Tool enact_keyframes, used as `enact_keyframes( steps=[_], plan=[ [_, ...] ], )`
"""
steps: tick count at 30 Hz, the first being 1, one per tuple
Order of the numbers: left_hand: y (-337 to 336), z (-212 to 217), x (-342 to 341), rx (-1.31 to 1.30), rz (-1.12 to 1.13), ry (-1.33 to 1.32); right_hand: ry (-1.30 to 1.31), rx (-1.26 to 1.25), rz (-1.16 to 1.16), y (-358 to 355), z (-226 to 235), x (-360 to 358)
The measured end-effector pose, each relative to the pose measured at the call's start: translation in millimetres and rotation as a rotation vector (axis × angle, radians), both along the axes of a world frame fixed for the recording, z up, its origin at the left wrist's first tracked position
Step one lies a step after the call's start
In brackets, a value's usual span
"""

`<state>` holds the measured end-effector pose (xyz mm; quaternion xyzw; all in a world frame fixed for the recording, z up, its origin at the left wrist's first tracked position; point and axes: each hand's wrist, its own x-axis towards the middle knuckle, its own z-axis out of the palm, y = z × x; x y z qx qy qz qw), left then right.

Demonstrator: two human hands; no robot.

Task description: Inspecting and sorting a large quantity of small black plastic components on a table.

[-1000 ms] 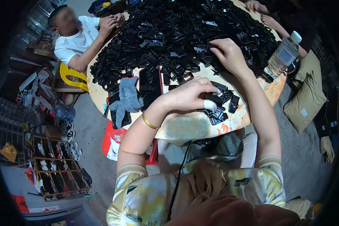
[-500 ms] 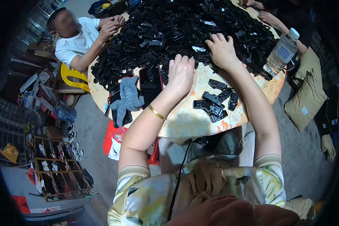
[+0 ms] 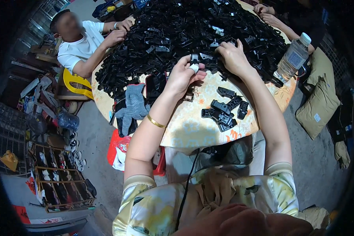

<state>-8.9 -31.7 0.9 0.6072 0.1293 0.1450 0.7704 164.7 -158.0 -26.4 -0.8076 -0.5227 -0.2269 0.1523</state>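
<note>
Big pile of plastic parts (image 3: pixel 192 35) on table (image 3: pixel 192 129); small parts cluster (image 3: pixel 226 112) nearer the person; bottle (image 3: pixel 292 59) right; glove (image 3: pixel 133 104) left.

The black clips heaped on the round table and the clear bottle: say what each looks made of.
Black clips: probably moulded plastic, given their semi-gloss sheen and identical shapes. Clear bottle: thin transparent plastic with a white cap. Round table: covered in glossy floral-printed sheet, likely vinyl.

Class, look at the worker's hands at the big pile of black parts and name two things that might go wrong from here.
The heaped black plastic parts reach the round table's edge, so reaching hands might push some off. The clear plastic water bottle stands near the right hand; an elbow might tip it. The left hand pinches one piece.
</note>
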Motion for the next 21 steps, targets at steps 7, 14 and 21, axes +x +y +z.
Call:
enact_keyframes(
  steps=[7, 14, 21],
  plan=[
    [0.3, 6.8, -6.1, 0.077, 0.08, 0.02, -0.01, 0.523, 0.145, -13.3, 26.5, -13.1],
    [-6.0, -5.9, -2.9, 0.813, 0.358, -0.1, 1.32, 0.709, 0.464, -4.6, 35.1, -60.2],
    [2.7, -4.2, -6.1, 0.517, 0.068, -0.136, 1.508, 0.571, 0.528, -4.0, 23.1, -64.4]
  ],
)
